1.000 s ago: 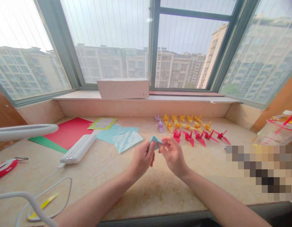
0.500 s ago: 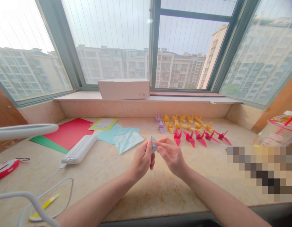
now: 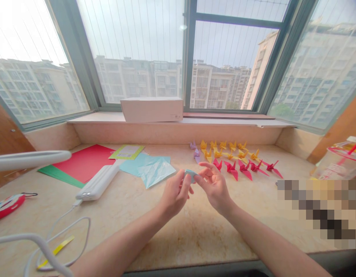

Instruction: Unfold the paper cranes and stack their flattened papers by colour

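I observe a marbled countertop (image 3: 212, 242) beneath my two-handed grip (image 3: 192, 178). Left of the grip, it supports blue paper (image 3: 156, 173), red paper (image 3: 90, 161) overlapping green paper (image 3: 61, 176), and a white power bank (image 3: 98, 182). Right of and beyond the grip: purple cranes (image 3: 197, 156), yellow cranes (image 3: 208, 155), red cranes (image 3: 245, 170).

Blue paper (image 3: 190, 174) near 5 o'clock is mostly buried in the left hand (image 3: 176, 192) and right hand (image 3: 215, 188), can't make out the folds. Pixel blocks (image 3: 322, 215) at 4 hide whatever's there, plus the base of the cup (image 3: 333, 163). Left edge chops the red thing (image 3: 13, 204) at 8. Box (image 3: 150, 110) print's too tiny.
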Tool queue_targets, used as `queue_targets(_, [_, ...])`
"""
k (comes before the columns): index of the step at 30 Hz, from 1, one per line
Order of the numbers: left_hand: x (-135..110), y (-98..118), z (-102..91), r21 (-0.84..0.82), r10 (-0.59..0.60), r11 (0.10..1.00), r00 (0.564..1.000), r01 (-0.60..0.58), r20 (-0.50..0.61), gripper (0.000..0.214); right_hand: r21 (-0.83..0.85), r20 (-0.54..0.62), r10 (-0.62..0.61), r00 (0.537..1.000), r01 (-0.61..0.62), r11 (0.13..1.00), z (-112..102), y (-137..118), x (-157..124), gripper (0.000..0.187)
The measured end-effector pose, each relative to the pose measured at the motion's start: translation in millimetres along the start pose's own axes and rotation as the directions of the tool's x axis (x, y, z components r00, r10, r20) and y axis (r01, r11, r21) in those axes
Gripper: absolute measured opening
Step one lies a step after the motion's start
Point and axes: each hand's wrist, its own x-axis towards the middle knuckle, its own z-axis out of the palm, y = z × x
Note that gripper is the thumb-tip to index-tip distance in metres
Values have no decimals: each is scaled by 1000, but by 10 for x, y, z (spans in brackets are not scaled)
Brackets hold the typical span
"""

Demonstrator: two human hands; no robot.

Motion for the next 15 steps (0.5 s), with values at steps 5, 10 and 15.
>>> queue_targets(5, [48,70,-95,102,99,991,981,-83,-165,26,-116,2,33,999,-32,993,-57,-27,23,39])
queue_targets(10, [79,93,-116,-20,64,997,986,-68,-156,29,-40,-33,154,988,-155,987,-82,-69,69,41])
queue_targets(15, [75,97,-99,-103,-3,995,993,-9,-121,31,33,-26,255,967,-254,967,-83,-63,94,29])
